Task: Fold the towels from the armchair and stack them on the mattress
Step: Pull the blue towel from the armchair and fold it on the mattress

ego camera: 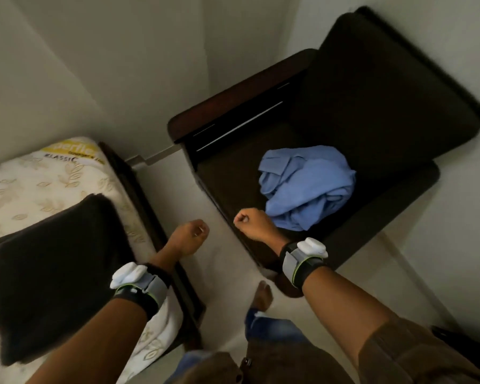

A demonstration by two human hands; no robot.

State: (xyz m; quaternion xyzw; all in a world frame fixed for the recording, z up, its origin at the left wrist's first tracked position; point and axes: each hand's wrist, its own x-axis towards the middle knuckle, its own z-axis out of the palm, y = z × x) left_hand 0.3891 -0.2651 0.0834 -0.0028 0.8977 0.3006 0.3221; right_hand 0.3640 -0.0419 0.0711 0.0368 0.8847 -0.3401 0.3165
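Left grip [190,238] hangs loose and empty, right grip [251,223] is fisted on nothing beside the blue towel [306,187] crumpled on the armchair [372,92] seat, so I'd find two corners and shake it flat.

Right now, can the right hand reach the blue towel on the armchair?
Probably yes. The right hand, curled and holding nothing, is just beside the crumpled blue towel on the armchair seat; nothing lies between them or on the towel.
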